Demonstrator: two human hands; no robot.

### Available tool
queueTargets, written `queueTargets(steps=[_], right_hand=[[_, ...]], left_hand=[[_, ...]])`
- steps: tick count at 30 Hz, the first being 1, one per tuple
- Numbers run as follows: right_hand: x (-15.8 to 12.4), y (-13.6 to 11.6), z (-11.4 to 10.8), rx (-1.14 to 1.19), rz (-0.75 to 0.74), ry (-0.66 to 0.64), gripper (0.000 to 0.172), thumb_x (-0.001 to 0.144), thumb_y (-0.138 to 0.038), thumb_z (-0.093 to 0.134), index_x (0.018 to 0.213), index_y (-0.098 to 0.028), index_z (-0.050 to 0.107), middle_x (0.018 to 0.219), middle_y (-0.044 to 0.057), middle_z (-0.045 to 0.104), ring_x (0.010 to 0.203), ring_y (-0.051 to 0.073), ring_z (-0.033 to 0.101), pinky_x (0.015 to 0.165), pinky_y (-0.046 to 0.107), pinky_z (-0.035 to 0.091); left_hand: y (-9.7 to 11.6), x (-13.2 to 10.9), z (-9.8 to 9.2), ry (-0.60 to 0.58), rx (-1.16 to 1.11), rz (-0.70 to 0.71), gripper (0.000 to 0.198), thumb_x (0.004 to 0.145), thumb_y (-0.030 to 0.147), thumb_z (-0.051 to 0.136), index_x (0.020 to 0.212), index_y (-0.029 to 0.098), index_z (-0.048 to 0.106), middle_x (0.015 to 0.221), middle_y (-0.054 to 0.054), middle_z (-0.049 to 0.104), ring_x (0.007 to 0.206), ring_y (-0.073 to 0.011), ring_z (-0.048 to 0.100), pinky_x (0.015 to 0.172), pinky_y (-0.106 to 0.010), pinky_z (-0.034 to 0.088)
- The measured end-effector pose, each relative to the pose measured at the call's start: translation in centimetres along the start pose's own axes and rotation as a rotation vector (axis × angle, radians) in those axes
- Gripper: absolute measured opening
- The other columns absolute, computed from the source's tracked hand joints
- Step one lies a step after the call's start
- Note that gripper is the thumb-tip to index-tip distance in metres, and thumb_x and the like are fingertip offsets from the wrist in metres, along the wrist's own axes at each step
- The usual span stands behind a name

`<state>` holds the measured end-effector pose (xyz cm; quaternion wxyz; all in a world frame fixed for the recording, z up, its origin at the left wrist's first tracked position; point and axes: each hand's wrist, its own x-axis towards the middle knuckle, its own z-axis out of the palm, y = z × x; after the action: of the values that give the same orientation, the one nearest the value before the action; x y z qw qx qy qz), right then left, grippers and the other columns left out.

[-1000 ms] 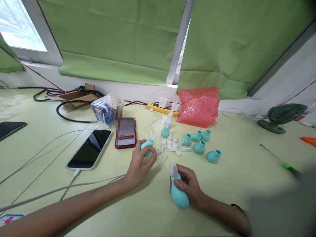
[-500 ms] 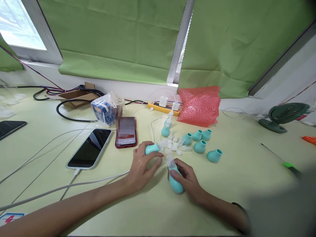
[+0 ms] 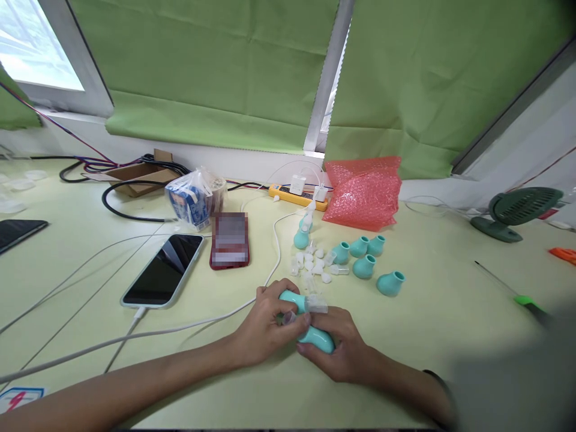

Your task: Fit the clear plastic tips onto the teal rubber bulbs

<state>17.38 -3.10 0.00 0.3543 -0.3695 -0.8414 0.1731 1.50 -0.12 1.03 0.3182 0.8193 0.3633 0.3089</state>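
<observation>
Taking 12 o'clock as the window side, the glossy turquoise pear-shaped bulb [image 3: 317,340] in the right hand [image 3: 351,348] lies just on the 6 o'clock side of a second, matching turquoise bulb [image 3: 292,299] curled in the fingers of the left hand [image 3: 258,327]. That closeness, with their axes crossed, seems the relation that matters most. The right hand's bulb slants along a 4-to-10 line, its rounded base toward 4 and its clear plastic nozzle [image 3: 289,317] toward 10, between the left thumb and forefinger; whether they pinch it, I cannot tell. The left hand's bulb runs nearly along 9-to-3, its own clear ribless-looking tip [image 3: 317,303] toward 3, just above the right knuckles. Small white plastic pieces [image 3: 308,265] lie near 12 from both hands, while the nearest bare-necked teal bulb [image 3: 390,284] sits around 2, nearer the right hand.
</observation>
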Motion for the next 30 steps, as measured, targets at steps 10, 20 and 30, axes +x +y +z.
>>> queueTargets(steps=[10, 20, 30], right_hand=[[0.4, -0.2, -0.6, -0.079, -0.139, -0.041, 0.012, 0.076, -0.023, 0.048, 0.066, -0.019, 0.053, 0.053, 0.002, 0.054, 0.053, 0.014, 0.046, 0.05, 0.025, 0.036], [-0.2, 0.3, -1.4, -0.015, -0.03, 0.023, 0.002, 0.071, -0.021, 0.046, 0.071, -0.019, 0.047, 0.058, 0.002, 0.049, 0.053, 0.013, 0.043, 0.051, 0.026, 0.034], [0.3, 0.9, -1.0, -0.091, -0.037, 0.185, 0.004, 0.074, -0.02, 0.045, 0.072, -0.018, 0.048, 0.059, 0.002, 0.052, 0.054, 0.012, 0.047, 0.051, 0.024, 0.038]], left_hand=[[-0.2, 0.3, 0.0, -0.076, -0.483, -0.056, 0.038, 0.08, 0.031, 0.039, 0.048, 0.013, 0.048, 0.074, -0.002, 0.047, 0.061, -0.0097, 0.046, 0.056, -0.021, 0.038], [-2.3, 1.2, -0.7, 0.225, 0.163, 0.035, 0.018, 0.072, 0.034, 0.054, 0.068, 0.017, 0.058, 0.105, -0.006, 0.041, 0.098, -0.0231, 0.041, 0.08, -0.037, 0.031], [-3.4, 1.6, -0.2, 0.08, 0.582, -0.026, 0.042, 0.074, 0.051, 0.045, 0.11, 0.03, 0.049, 0.109, -0.01, 0.037, 0.1, -0.0279, 0.037, 0.073, -0.041, 0.033]])
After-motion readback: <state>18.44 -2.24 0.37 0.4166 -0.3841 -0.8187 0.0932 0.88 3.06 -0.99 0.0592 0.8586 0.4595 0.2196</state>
